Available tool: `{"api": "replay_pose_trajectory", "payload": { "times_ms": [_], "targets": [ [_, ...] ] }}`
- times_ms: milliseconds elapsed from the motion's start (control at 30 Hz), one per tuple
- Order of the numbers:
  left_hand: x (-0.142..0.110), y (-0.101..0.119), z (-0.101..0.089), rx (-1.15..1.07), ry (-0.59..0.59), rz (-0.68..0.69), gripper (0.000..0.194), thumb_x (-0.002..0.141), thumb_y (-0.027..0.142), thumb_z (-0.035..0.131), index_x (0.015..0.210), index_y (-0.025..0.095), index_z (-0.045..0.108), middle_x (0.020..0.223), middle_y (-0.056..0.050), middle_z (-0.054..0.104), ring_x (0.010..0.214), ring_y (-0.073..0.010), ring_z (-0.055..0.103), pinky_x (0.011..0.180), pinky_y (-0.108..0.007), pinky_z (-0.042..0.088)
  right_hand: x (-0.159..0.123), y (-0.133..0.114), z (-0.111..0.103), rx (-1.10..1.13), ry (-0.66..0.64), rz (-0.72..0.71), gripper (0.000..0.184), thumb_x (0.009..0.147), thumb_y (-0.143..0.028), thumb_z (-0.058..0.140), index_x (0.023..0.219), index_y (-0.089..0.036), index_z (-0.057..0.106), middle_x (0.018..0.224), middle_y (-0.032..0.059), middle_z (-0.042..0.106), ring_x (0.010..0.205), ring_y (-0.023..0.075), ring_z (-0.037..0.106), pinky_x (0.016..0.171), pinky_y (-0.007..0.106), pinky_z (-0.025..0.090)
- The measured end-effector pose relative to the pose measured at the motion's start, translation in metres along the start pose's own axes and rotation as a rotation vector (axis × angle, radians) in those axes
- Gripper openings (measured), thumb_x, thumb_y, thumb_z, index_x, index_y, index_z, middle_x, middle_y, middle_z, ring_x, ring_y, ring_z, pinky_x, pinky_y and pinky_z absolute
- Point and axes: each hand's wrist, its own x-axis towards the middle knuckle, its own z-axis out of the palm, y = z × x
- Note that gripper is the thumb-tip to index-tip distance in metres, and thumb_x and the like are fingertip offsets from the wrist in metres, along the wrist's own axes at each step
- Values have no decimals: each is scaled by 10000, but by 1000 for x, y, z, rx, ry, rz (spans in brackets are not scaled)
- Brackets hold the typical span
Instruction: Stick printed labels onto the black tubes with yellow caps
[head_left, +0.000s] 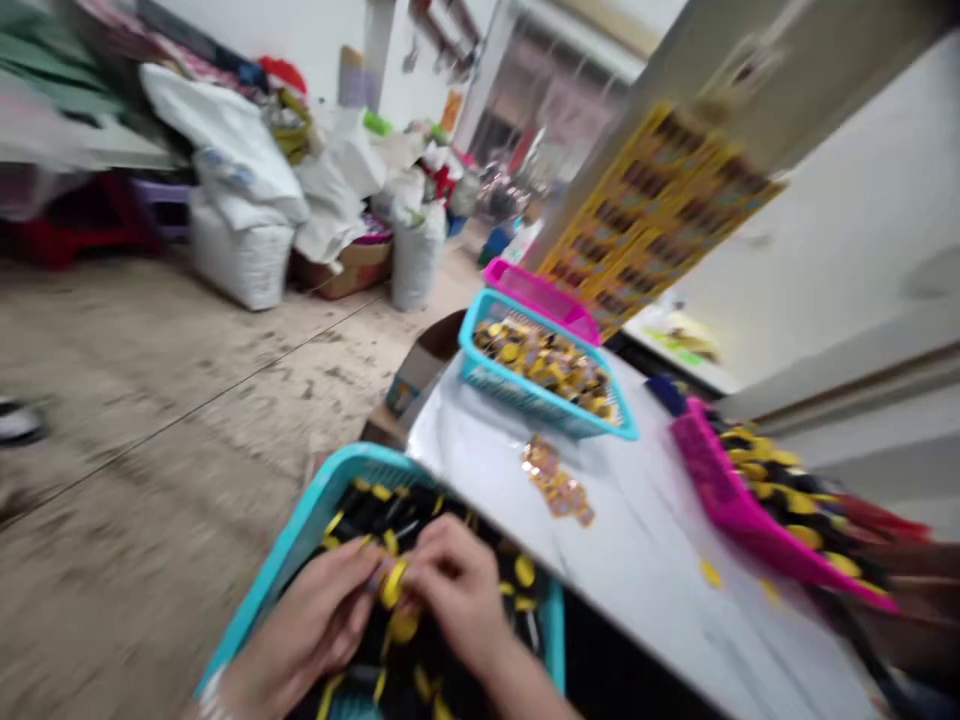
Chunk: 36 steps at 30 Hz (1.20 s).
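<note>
My left hand (334,605) and my right hand (457,585) meet above a turquoise basket (262,590) full of black and yellow pieces. Between their fingertips is a small round yellow piece (393,583), blurred by motion; its exact kind does not show. Both hands are closed, with thumbs and forefingers pinched on it. On the white marbled table (630,560) beside the basket lies a small heap of shiny orange-gold pieces (555,480).
A second turquoise basket (517,385) of yellow and brown pieces stands at the table's far end. To the right, a pink basket (720,490) holds black and yellow pieces. Yellow printed sheets (652,210) hang on a pillar. White sacks (240,230) stand on the floor behind.
</note>
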Motion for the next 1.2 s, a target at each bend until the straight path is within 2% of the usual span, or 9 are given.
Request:
{"api": "replay_pose_trajectory", "payload": {
  "times_ms": [67, 167, 267, 400, 533, 733, 900, 1067, 1200],
  "targets": [
    [2, -15, -6, -76, -66, -35, 438, 716, 612, 642, 710, 193, 513, 373, 96, 399, 281, -23, 237, 296, -144, 166, -4, -5, 0, 160, -114, 65, 76, 765, -288, 718, 807, -225, 717, 878, 8, 587, 608, 95, 598, 555, 240, 545],
    [1, -25, -8, -97, -88, -38, 411, 755, 581, 625, 744, 184, 520, 382, 78, 469, 249, -34, 300, 273, -141, 205, -5, -5, -7, 237, -257, 65, 155, 748, -251, 734, 902, -250, 742, 958, 31, 587, 692, 121, 625, 602, 271, 584],
    [-3, -25, -3, -124, -142, -8, 388, 768, 549, 630, 770, 170, 543, 412, 58, 521, 254, -48, 367, 275, -144, 260, -14, -3, -11, 271, -179, 1, 58, 733, -254, 754, 789, -242, 755, 854, 22, 577, 663, 128, 621, 559, 278, 595],
    [-1, -25, 2, -89, -171, 43, 360, 771, 500, 655, 796, 153, 565, 451, 54, 537, 294, -42, 408, 291, -130, 275, -23, -2, -11, 289, -78, -31, 35, 759, -262, 733, 783, -238, 742, 849, 20, 568, 602, 120, 619, 507, 281, 595],
    [3, -26, 2, -74, -89, 93, 394, 751, 510, 671, 770, 131, 567, 525, 29, 564, 361, -32, 441, 329, -121, 307, -22, -2, -9, 158, -140, -81, 102, 808, -220, 680, 884, -253, 740, 955, 37, 566, 659, 121, 636, 588, 291, 601],
    [3, -24, 0, -129, -151, -8, 388, 724, 502, 701, 743, 146, 547, 466, 55, 517, 331, -31, 404, 318, -132, 271, -21, 0, -8, 215, -163, -89, 74, 818, -182, 666, 839, -239, 707, 884, 12, 522, 569, 96, 623, 508, 257, 586],
    [2, -24, -1, -117, -140, -29, 410, 721, 543, 684, 755, 167, 526, 428, 77, 498, 273, -27, 348, 280, -134, 215, -18, 3, -11, 114, -217, -138, 150, 821, -170, 661, 923, -263, 720, 921, 23, 536, 636, 106, 627, 564, 262, 588],
    [1, -26, 0, -97, -132, -52, 444, 703, 578, 681, 705, 172, 500, 398, 91, 468, 256, -25, 326, 273, -133, 213, -21, 10, -14, 24, -155, -194, 116, 835, -176, 643, 872, -254, 720, 858, 14, 528, 571, 92, 609, 493, 236, 551],
    [1, -27, 2, -60, -107, -51, 468, 697, 618, 659, 735, 172, 524, 380, 91, 467, 241, -38, 329, 263, -140, 201, -21, 6, -15, -156, -151, -279, 160, 808, -188, 676, 945, -258, 720, 936, 45, 583, 744, 143, 623, 599, 261, 549]
  ]
}}
